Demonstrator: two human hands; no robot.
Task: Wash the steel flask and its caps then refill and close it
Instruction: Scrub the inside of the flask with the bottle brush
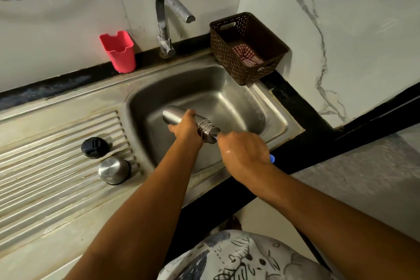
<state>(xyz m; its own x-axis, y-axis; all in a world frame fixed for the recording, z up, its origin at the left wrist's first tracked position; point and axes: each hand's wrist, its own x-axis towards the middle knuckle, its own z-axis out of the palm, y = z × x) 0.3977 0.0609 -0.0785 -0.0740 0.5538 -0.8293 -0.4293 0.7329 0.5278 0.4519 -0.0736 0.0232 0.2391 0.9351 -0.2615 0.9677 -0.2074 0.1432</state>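
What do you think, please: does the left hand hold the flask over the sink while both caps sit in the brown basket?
Not quite: in the head view the left hand holds the flask over the sink, but the black cap and steel cap sit on the draining board, not in the basket.

Brushed steel flask [175, 116]; dull steel sink [204, 95]; glossy black plastic cap [95, 147]; shiny steel cap [113, 170]; woven brown plastic basket [247, 48].

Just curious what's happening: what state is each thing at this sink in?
Steel flask: uncapped, held sideways over the sink by the left hand.
Blue-handled brush: gripped by the right hand, at the flask's mouth.
Black cap: off, on the drainboard.
Steel cap: off, beside it.
Tap: no water running.
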